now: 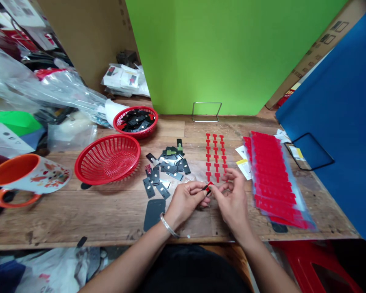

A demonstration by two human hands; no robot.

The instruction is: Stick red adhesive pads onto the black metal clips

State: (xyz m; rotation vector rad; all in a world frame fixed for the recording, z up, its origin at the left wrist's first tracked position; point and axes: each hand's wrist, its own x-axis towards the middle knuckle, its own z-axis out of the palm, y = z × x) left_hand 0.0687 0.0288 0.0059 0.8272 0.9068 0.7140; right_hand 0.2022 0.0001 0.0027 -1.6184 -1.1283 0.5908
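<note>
My left hand (187, 199) and my right hand (230, 195) meet above the wooden table (79, 211), both pinching one small black piece with a red sticker (208, 188) on it. Just beyond the fingers lies a clear sheet of red T-shaped stickers (215, 156) in three columns. To the left of that sits a loose pile of small black pieces (167, 165). A silver bracelet (168, 225) rings my left wrist.
An empty red basket (107, 158) stands left of the pile, and a second red basket (136, 121) behind it holds black pieces. A stack of red sticker sheets (274, 179) lies at the right. An orange-and-white mug (24, 177) and plastic bags (45, 87) crowd the left. A green board (232, 53) stands behind.
</note>
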